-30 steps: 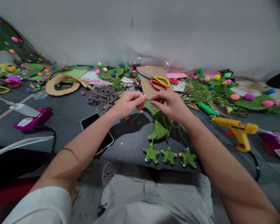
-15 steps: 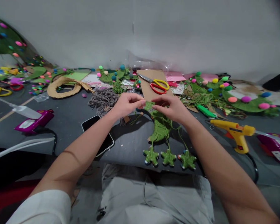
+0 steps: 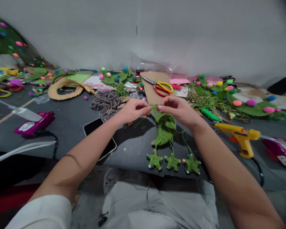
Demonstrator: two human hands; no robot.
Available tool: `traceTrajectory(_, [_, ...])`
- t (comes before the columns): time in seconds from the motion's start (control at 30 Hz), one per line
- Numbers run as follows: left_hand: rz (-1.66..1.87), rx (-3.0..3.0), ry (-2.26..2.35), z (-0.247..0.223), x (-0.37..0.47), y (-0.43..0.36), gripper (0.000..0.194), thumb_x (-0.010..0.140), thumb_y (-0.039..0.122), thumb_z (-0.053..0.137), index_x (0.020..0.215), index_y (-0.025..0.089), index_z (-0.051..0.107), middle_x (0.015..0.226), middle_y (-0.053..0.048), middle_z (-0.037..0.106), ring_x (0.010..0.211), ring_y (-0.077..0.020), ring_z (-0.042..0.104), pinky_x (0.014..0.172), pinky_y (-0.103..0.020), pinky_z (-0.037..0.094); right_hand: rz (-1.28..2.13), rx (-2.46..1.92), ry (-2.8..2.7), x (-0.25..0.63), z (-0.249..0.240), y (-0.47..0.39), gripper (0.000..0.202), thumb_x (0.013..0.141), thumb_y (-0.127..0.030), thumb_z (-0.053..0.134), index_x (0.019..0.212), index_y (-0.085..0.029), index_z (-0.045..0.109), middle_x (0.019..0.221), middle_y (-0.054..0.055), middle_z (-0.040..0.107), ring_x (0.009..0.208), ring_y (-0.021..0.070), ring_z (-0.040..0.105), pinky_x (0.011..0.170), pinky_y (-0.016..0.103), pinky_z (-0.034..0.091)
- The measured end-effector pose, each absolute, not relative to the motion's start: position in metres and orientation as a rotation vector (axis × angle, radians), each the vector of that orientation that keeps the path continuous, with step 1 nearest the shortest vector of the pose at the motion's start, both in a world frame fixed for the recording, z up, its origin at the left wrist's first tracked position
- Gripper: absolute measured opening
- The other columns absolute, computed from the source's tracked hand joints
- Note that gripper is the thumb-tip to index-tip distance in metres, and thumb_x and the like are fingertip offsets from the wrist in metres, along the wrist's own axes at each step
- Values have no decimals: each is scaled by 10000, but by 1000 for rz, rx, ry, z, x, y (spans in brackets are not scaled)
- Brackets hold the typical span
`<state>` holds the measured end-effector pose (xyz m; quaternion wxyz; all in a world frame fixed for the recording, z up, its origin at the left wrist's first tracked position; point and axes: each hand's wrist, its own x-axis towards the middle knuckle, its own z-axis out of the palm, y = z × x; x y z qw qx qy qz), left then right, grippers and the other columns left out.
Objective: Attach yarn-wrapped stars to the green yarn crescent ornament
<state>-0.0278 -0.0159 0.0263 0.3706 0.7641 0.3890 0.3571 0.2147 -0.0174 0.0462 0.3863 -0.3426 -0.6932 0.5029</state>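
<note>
My left hand point(image 3: 136, 109) is closed in a pinch above the table, thumb against fingertips. Just to its right, my right hand point(image 3: 175, 108) pinches as well, the two sets of fingertips almost meeting. What they hold is too thin or hidden to make out. Below and between them lies a crescent wrapped in green yarn point(image 3: 166, 128), its upper end partly behind the fingers. Three green stars hang off it on yarn strands: a left star point(image 3: 154, 161), a middle star point(image 3: 173, 162) and a right star point(image 3: 192, 164), all near the table's front edge.
Red-and-yellow-handled scissors point(image 3: 160, 87) lie on cardboard point(image 3: 149, 93) at the back. A phone point(image 3: 106, 144) rests under my left forearm, by grey yarn point(image 3: 106, 101). To the right are a yellow glue gun point(image 3: 238, 132) and a green brush point(image 3: 210, 114). A straw-coloured ring point(image 3: 65, 92) lies left.
My right hand has shifted slightly left and its fingers have closed into a pinch. My left hand has moved a little right. The crescent and stars stay where they were.
</note>
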Motion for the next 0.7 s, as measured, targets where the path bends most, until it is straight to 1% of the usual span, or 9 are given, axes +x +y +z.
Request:
traceTrajectory(0.1, [842,2008,998,27,-26,-19,356,941,470,677,822,141,744,763,-63,763,685,-144,686,670,-258,529,1443,-778,-1614,213,46,-18,384,766,-470,922,884,-194,682,901,35,758,858,147,687,782,268,518])
traceTrajectory(0.17, [822,2014,1004,28,-26,-20,350,941,464,672,825,142,746,770,-62,767,696,-147,685,676,-259,520,1483,-755,-1560,212,45,-17,384,777,-469,921,880,-198,669,858,34,763,832,147,700,788,273,531])
traceTrajectory(0.3, [794,1991,1003,29,-25,-21,319,935,436,678,842,139,747,776,-58,767,697,-142,675,674,-256,511,1491,-736,-1516,212,46,-14,414,757,-493,933,875,-215,651,676,-29,660,747,133,678,805,274,545])
traceTrajectory(0.4, [772,1969,971,28,-24,-20,286,923,411,694,865,138,753,768,-56,762,688,-141,673,661,-255,510,1491,-727,-1495,212,49,-15,438,729,-510,946,854,-215,646,659,-48,592,712,117,644,771,260,541])
traceTrajectory(0.53, [742,1979,932,27,-24,-21,260,934,388,692,871,145,760,764,-50,755,685,-132,669,641,-242,499,1477,-739,-1468,210,50,-17,457,737,-550,929,848,-221,632,712,-55,544,626,80,524,688,252,523])
traceTrajectory(0.63, [730,1987,906,28,-23,-22,258,930,388,699,868,147,764,764,-50,754,684,-132,663,635,-241,500,1465,-765,-1480,209,49,-17,449,756,-561,911,856,-228,627,667,-54,522,616,92,508,614,244,467])
traceTrajectory(0.7, [733,1988,891,29,-23,-23,256,923,387,706,866,146,767,768,-52,756,696,-137,666,650,-246,510,1451,-780,-1488,209,48,-16,451,759,-568,905,856,-228,624,667,-48,538,623,98,517,609,246,456])
